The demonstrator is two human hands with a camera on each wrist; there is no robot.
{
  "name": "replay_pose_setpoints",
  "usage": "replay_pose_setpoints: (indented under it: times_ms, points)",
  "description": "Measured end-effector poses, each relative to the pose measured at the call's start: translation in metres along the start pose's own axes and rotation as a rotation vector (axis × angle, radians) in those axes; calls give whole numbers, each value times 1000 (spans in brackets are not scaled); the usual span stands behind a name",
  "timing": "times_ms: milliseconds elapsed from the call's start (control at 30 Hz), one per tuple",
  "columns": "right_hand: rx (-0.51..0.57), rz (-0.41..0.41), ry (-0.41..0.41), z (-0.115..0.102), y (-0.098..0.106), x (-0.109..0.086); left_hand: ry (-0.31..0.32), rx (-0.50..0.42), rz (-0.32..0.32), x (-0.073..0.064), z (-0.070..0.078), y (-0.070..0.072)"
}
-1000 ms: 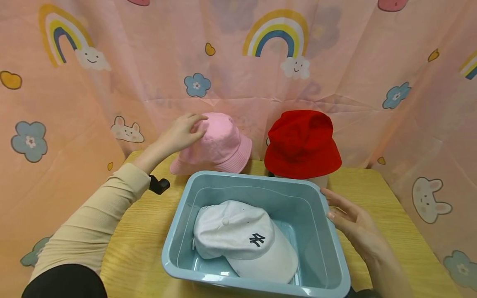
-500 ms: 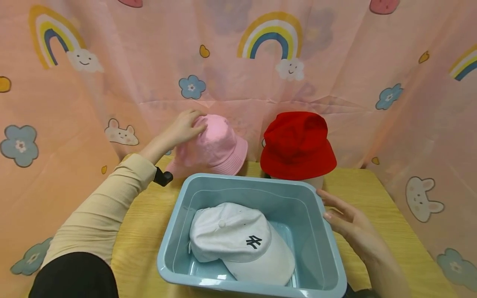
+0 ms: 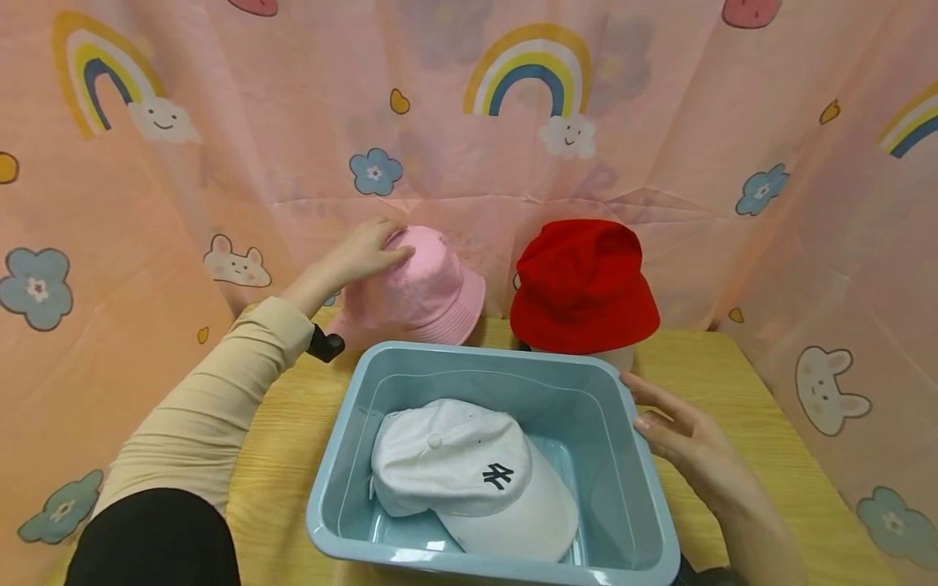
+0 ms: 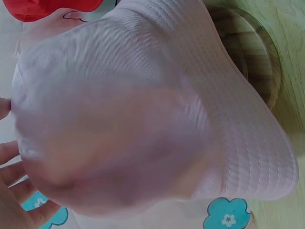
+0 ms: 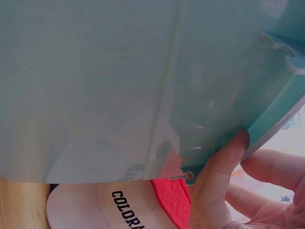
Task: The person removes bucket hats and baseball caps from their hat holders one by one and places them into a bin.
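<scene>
A pink bucket hat [image 3: 432, 285] stands at the back left, its brim lower right in the left wrist view. My left hand [image 3: 366, 251] holds its crown from the left, thumb in front and fingers over the top. Just ahead of me sits a light blue plastic basin [image 3: 469, 356]. Inside it lies a white baseball cap [image 3: 469, 464] with dark lettering, its visor toward the lower right. My right hand [image 3: 699, 452] pinches the basin's rim near its far right corner; the right wrist view shows the thumb [image 5: 221, 174] against the outer wall.
A red bucket hat [image 3: 586, 285] sits back right, above a pale cap [image 5: 119, 205] with black lettering. A round wooden piece [image 4: 250, 52] shows under the pink brim. The wooden table [image 3: 278, 456] ends at a pink printed curtain [image 3: 293, 122] behind and beside it.
My left hand has moved a little onto the pink hat's crown, its fingers now over the top. My right hand stays on the basin rim. The head view has shifted slightly.
</scene>
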State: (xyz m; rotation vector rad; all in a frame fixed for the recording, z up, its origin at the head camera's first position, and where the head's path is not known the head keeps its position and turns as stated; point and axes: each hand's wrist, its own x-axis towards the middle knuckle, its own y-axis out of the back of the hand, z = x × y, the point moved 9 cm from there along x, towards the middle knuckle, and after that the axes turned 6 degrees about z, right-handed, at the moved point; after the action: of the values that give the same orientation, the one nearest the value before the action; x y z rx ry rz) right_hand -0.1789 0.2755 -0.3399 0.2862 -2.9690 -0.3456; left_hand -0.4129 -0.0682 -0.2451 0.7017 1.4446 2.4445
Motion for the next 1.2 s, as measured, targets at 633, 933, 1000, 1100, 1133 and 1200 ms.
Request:
replay_pose_setpoints:
  times_ms: [633, 933, 1000, 1100, 1133, 1200]
  points:
    - [-10, 9, 0, 2, 1, 0, -11, -32, 45, 5, 0, 4]
    - [-54, 34, -14, 4, 2, -1, -17, -12, 113, 3, 8, 9]
    - [-57, 34, -13, 3, 2, -1, -26, 16, 137, 2, 9, 11]
    - [-73, 44, -26, 4, 2, -1, -46, 55, 173, 1, 13, 14]
    - [-76, 45, -29, 4, 2, -1, -52, 67, 185, 1, 14, 15]
    - [-83, 49, -35, 4, 2, -1, -59, 85, 203, 0, 15, 16]
